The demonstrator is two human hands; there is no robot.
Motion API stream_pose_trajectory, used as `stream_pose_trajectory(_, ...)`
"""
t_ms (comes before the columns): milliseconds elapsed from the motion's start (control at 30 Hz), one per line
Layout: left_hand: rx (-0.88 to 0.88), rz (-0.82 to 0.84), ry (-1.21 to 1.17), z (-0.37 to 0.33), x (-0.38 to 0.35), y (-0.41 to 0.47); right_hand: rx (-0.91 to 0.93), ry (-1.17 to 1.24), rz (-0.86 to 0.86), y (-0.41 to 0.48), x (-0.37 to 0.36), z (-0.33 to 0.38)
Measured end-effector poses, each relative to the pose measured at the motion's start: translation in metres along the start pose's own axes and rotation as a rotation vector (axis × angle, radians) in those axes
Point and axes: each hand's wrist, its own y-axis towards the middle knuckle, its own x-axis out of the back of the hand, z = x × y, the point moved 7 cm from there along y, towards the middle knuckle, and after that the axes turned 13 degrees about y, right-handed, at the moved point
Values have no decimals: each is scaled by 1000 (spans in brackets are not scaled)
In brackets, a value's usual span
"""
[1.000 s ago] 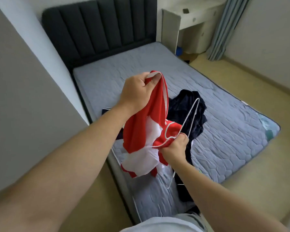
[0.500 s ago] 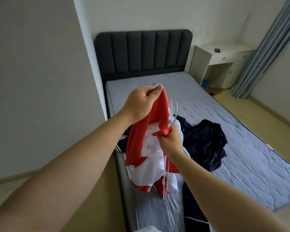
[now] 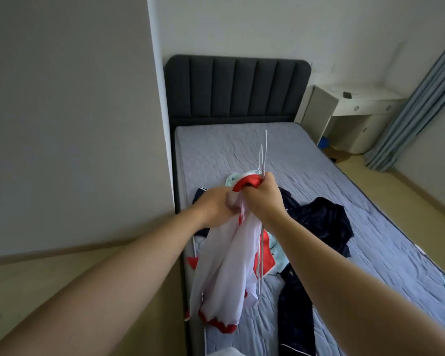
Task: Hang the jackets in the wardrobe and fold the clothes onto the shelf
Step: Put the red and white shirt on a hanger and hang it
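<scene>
Step in hand: fitting the red-and-white jacket (image 3: 226,255) onto the white wire hangers (image 3: 263,155); judged from the grips, the hanger is not yet seated in the shoulders.
Jacket position: held in the air over the near left edge of the bed (image 3: 242,150), between the two hands and hanging below them.
Jacket long axis: roughly vertical; the red collar edge is bunched at the top by the right hand, the red-trimmed hem hangs lowest, nearest the camera.
Hanger axis: near vertical; wire tips stand up above the right hand, and thin wire runs down beside the jacket's right side.
Hanger count: more than one wire shows; the exact number cannot be told.
Left hand (image 3: 216,205): fingers curled, gripping the white cloth just below the collar.
Right hand (image 3: 263,195): closed around the hanger wires together with the red collar edge.
Hand relation: touching or almost touching, left hand slightly lower and nearer.
Key relation for next move: collar opening lies directly left of the hanger; the wire must pass sideways into it.
Other clothes: dark navy garments (image 3: 319,222) lie on the bed, beyond and right of the hands, untouched.
Wardrobe: not in view.
Risk: slippery cloth may slide off the thin wire.
</scene>
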Motion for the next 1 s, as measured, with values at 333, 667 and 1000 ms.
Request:
stream_pose_trajectory(333,83,-102,-427,9,27,-16,-121,-254,122,-11,22,-17)
stream_pose_trajectory(667,191,-132,-1274,-7,58,-39,-209,-417,535,-48,16,-67)
stream_pose_trajectory(1000,140,538,-469,25,46,-46,-30,-125,273,-39,25,-15)
